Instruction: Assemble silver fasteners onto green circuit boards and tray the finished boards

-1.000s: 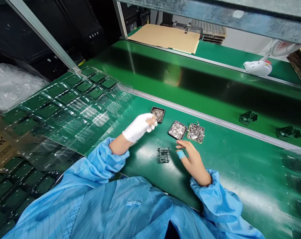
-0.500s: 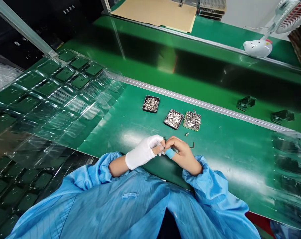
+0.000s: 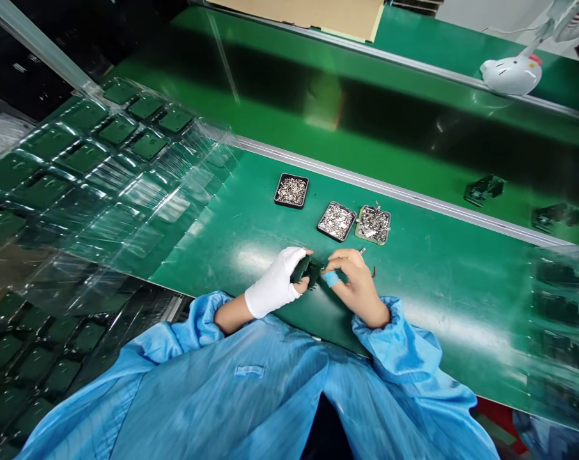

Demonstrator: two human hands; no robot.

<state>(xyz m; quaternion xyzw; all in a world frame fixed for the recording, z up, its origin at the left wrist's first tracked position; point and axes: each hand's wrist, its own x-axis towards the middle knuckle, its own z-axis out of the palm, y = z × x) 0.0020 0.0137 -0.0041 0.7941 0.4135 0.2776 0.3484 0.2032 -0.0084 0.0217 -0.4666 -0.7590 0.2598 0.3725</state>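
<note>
My left hand [image 3: 276, 285], in a white glove with bare fingertips, grips a dark green moulded part [image 3: 309, 271] by its edges. At the part's right side is my right hand [image 3: 354, 281], with blue tape on one finger. Its thumb and fingertips are pinched together; what lies between them is too small to make out. Beyond the hands stand a black tray [image 3: 337, 222] of small shiny metal pieces and a yellowish-rimmed tray [image 3: 373, 225] heaped with metal bits. Another black tray [image 3: 291, 190] of metal pieces sits farther left.
Clear plastic blister trays [image 3: 146, 145] with green parts cover the left side, and another blister tray [image 3: 560, 313] lies at the right. A metal rail [image 3: 318, 174] crosses behind the trays. A white fan [image 3: 512, 75] stands on the upper shelf. Two dark parts [image 3: 484, 190] lie beyond the rail.
My hands have drawn slightly apart, and the dark green part now shows in my left hand, where before it was mostly hidden. The head view has shifted a little downward.
</note>
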